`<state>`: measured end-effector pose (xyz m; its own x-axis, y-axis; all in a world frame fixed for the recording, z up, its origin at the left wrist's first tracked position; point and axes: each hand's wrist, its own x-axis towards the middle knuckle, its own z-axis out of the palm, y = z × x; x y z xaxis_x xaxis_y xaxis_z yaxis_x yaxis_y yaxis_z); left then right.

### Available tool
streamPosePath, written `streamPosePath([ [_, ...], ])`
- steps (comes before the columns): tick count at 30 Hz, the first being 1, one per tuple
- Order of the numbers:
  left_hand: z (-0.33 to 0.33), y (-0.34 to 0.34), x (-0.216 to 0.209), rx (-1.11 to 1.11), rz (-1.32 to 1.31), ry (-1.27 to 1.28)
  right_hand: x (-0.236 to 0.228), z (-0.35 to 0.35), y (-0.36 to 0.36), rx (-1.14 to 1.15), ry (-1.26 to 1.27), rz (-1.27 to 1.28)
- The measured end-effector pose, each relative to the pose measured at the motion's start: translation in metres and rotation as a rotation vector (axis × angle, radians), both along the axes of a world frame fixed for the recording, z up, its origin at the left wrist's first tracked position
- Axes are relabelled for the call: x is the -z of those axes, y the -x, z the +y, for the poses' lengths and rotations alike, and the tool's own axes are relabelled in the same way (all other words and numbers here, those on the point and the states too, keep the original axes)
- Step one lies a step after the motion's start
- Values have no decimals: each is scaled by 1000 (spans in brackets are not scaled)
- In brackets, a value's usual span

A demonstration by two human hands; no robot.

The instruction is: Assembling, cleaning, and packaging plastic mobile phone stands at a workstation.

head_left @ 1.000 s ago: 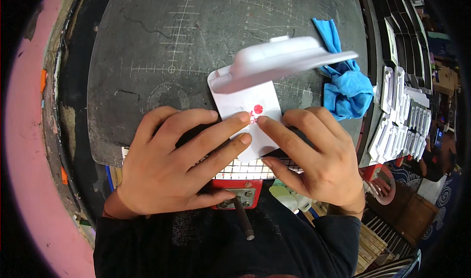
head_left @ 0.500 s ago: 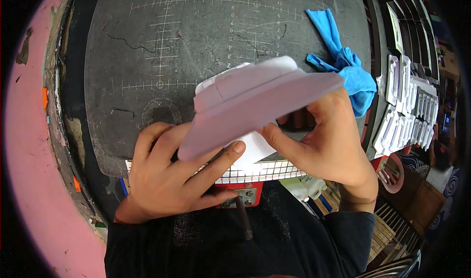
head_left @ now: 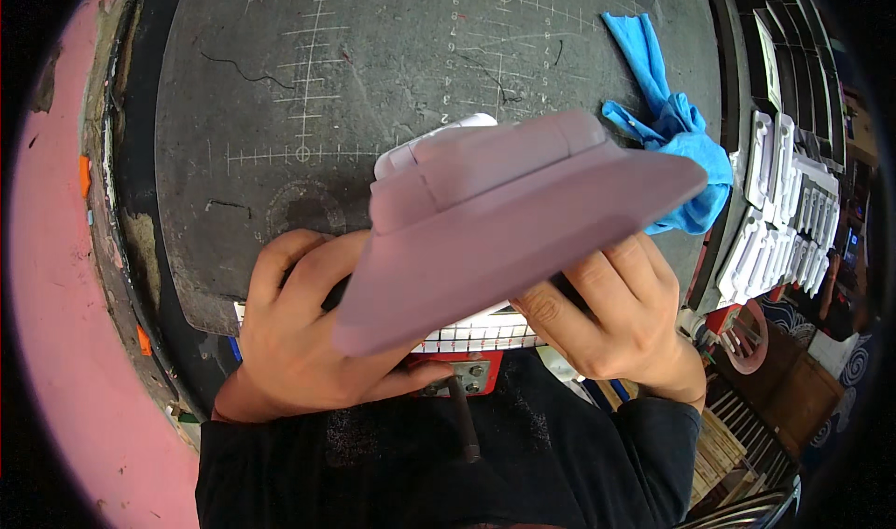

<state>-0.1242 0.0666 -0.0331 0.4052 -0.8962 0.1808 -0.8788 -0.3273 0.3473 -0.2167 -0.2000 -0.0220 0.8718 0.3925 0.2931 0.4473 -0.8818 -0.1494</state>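
Note:
A pale moulded plastic package (head_left: 523,230), mauve in the shade, with a raised boxy middle and a flat flange, is tilted up above the near edge of the dark work surface. Whiter moulding (head_left: 401,160) shows behind its far left side. My left hand (head_left: 308,333) is at the package's left end, its fingers bent around the lower left edge and their tips hidden behind it. Below the lower right edge is my right hand (head_left: 625,319), fingers curled inward. The package covers those fingertips, so what they pinch is hidden. A bit of white material shows under the package between the hands.
The dark board (head_left: 233,100) carries scale markings and loose threads. A knotted blue cloth (head_left: 691,156) lies at right. Farther right stand several white moulded packages (head_left: 756,240). A gridded white strip (head_left: 481,333) and a red bracket with a metal rod (head_left: 464,417) edge the near side.
The package has risen closer to the camera and shifted right, now covering more of my left fingers. My right hand has turned and dropped lower, with its knuckles up.

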Motion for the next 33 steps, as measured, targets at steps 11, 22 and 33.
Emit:
streamPosePath([
  [11,-3,2,-1,-26,-30,15,6,-1,1,12,-46,-57],
  [22,-8,-7,6,32,-1,48,3,2,2,46,8,-28],
  [33,7,-18,16,162,-174,113,8,-2,3,8,-1,-127],
])
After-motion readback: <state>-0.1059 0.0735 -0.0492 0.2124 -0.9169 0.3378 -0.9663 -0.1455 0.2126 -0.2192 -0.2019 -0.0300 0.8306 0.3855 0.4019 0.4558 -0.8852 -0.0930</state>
